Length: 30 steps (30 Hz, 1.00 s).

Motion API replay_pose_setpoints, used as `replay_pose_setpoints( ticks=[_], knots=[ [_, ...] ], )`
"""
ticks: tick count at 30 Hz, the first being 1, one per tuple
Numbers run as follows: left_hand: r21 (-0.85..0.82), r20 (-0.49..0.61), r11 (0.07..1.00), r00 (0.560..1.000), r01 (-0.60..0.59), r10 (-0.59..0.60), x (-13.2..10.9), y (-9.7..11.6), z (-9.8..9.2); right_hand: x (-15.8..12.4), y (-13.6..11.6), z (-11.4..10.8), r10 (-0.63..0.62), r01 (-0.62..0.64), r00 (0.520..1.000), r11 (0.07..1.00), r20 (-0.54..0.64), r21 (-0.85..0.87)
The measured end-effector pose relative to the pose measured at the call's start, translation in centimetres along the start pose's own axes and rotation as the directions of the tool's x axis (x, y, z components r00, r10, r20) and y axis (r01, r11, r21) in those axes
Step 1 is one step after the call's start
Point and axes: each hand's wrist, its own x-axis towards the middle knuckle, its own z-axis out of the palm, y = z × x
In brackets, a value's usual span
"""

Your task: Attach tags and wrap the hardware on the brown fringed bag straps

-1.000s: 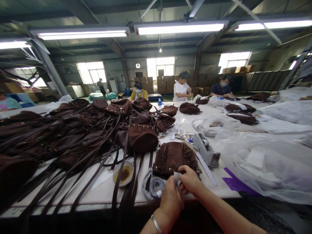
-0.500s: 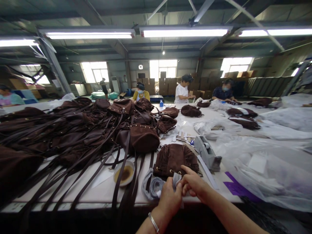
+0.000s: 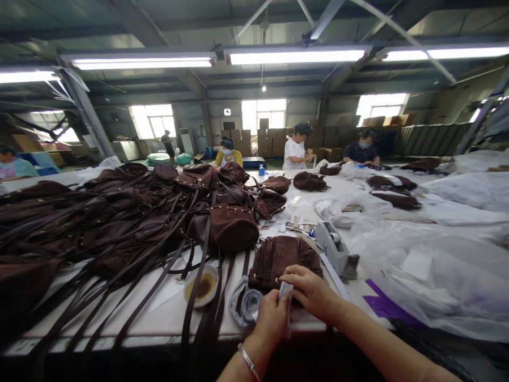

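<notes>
A brown fringed suede bag [image 3: 284, 252] with gold eyelets lies on the table in front of me. My left hand [image 3: 272, 313] is closed on a thin greyish plastic wrap [image 3: 284, 291], just in front of the bag's near edge. Right beside it, my right hand [image 3: 310, 289] has its fingers bent together over the wrap and the bag's eyelet edge; what its fingertips pinch is hidden. To the left of my left hand sits a coiled strap [image 3: 250, 305] in clear grey wrapping, partly covered by the hand.
Many brown bags [image 3: 234, 228] with long straps are heaped on the left. A bowl of brownish liquid [image 3: 202, 286] stands nearby. A grey tape dispenser [image 3: 336, 249] is right of the bag, beside large clear plastic bags [image 3: 429, 276]. Several people work across the table [image 3: 159, 323].
My right hand has moved left and its pointing index finger has bent down to the bag's edge by the wrap. My left hand still holds the wrap, now turned more upright.
</notes>
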Motion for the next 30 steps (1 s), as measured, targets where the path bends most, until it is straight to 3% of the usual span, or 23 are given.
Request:
replay_pose_setpoints(
  ticks=[4, 8, 12, 19, 21, 25, 30],
  knots=[
    [0.084, 0.003, 0.994, 0.997, -0.073, 0.073, -0.5, 0.4, -0.3, 1.2, 0.6, 0.1, -0.08, 0.085, 0.989, 0.996, 0.128, -0.036],
    [0.185, 0.044, 0.976, 0.993, -0.118, 0.111, -1.0, 1.0, -0.8, 1.6, 1.1, 0.1, -0.114, 0.104, 0.983, 0.992, 0.142, 0.075],
    [0.188, 0.061, 0.966, 0.984, -0.179, 0.17, -1.3, 1.3, -1.1, 1.6, 1.3, 0.3, -0.056, 0.039, 0.986, 0.993, 0.159, 0.111],
    [0.292, 0.064, 0.915, 0.96, -0.279, 0.272, -1.4, 0.7, -1.2, 1.3, 1.4, 1.2, 0.032, -0.043, 0.996, 0.992, 0.088, 0.123],
    [0.349, 0.048, 0.897, 0.961, -0.271, 0.272, -1.3, 0.7, -1.2, 1.3, 1.4, 1.4, 0.057, -0.069, 0.994, 0.988, 0.089, 0.138],
    [0.457, 0.003, 0.878, 0.987, -0.142, 0.159, -1.3, 1.4, -1.1, 1.5, 1.5, 1.5, 0.145, -0.155, 0.987, 0.973, 0.069, 0.171],
    [0.358, -0.003, 0.919, 0.984, -0.164, 0.176, -1.3, 1.6, -0.9, 1.5, 0.9, 1.6, 0.232, -0.236, 0.972, 0.932, 0.049, 0.274]
  ],
)
